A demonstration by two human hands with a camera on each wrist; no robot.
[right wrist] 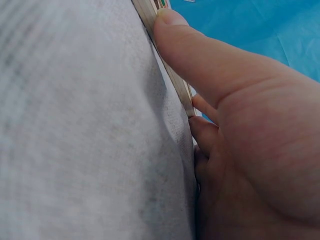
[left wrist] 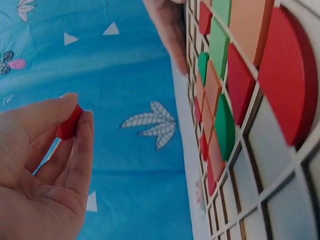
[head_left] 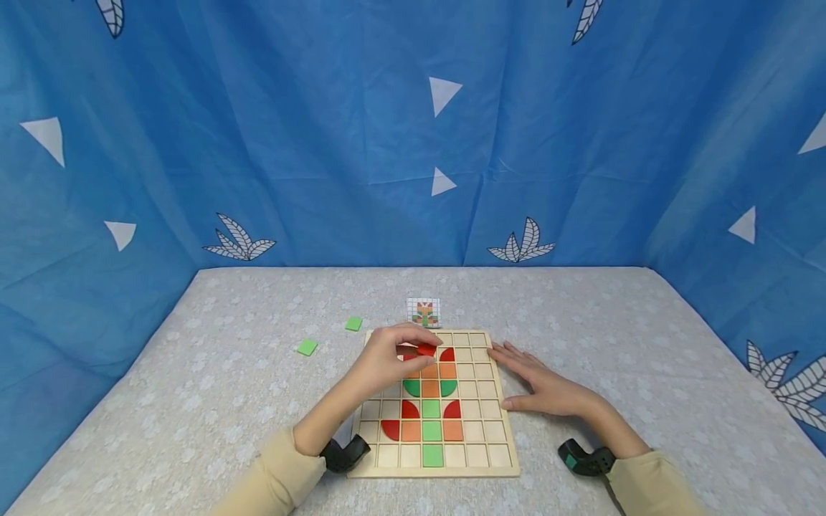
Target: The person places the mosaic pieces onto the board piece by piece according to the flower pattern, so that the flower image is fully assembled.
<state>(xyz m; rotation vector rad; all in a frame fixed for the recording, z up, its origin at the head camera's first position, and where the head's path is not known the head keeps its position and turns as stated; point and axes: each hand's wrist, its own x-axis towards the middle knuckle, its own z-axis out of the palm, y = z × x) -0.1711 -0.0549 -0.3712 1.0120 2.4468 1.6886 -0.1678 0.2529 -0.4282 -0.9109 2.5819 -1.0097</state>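
Over the upper part of a wooden grid board [head_left: 498, 431], my left hand [head_left: 386, 354] pinches a small red piece [left wrist: 70, 123] between thumb and fingertips. The piece is raised off the board, and its full outline is covered by the fingers. Set in the grid are red quarter-circles [head_left: 391, 429], orange squares [head_left: 453, 431], green quarter-circles [head_left: 448, 388] and a column of light green squares [head_left: 432, 455]. My right hand [head_left: 548, 389] lies beside the board, its thumb and fingers straight and touching the right edge. Part of the upper left grid is hidden behind my left hand.
Two loose light green squares [head_left: 307, 347] lie on the patterned tablecloth [head_left: 245, 358] left of the board. Just beyond the board's far edge is a small printed pattern card [head_left: 424, 311]. A blue curtain [head_left: 361, 129] hangs behind and at both sides.
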